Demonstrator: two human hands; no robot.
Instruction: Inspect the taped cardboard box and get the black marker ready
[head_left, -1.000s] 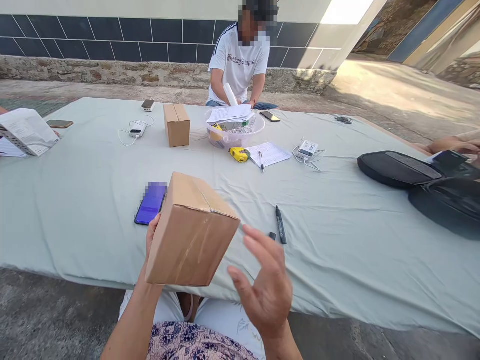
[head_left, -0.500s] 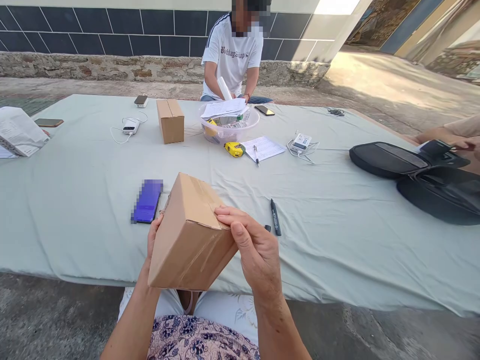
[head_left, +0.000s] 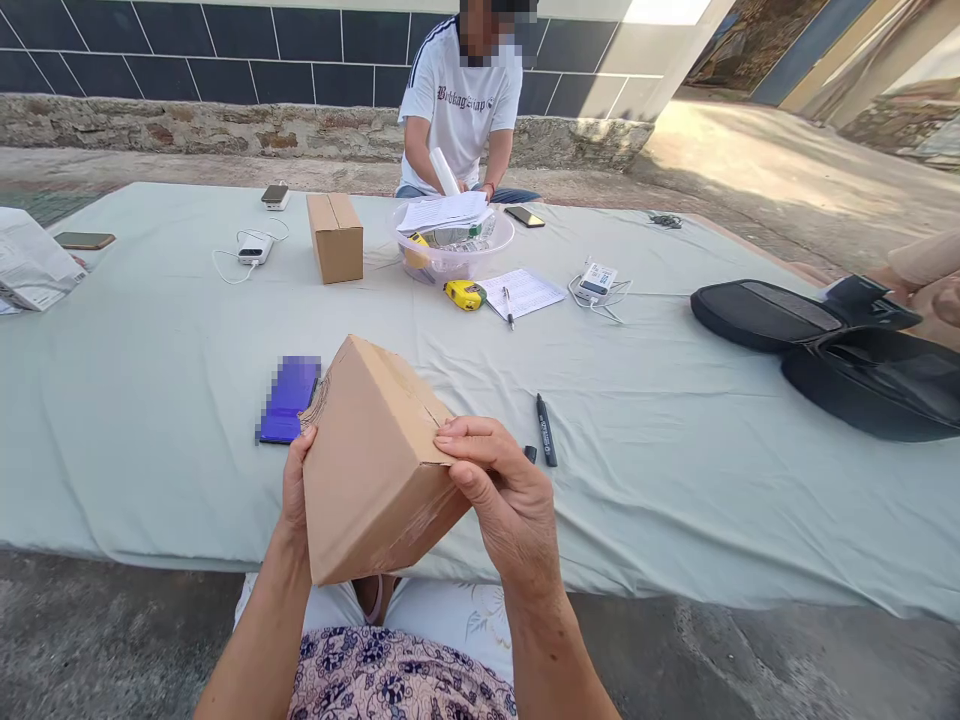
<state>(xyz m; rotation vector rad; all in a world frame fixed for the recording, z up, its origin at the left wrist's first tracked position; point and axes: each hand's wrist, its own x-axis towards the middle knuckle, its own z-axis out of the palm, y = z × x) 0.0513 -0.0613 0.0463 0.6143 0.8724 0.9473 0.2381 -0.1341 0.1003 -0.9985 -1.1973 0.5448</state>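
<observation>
The left hand [head_left: 296,490] and right hand [head_left: 502,500] clamp a taped cardboard box [head_left: 371,470], held tilted above the sheet's near edge. A black marker [head_left: 544,430] lies just right; a phone [head_left: 289,398] lies far-left.

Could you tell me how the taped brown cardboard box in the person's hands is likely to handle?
The taped brown cardboard box is probably stiff: its faces look flat between the left hand and right hand. Likely light, being held tilted in mid-air. Glossy tape may slip.
</observation>
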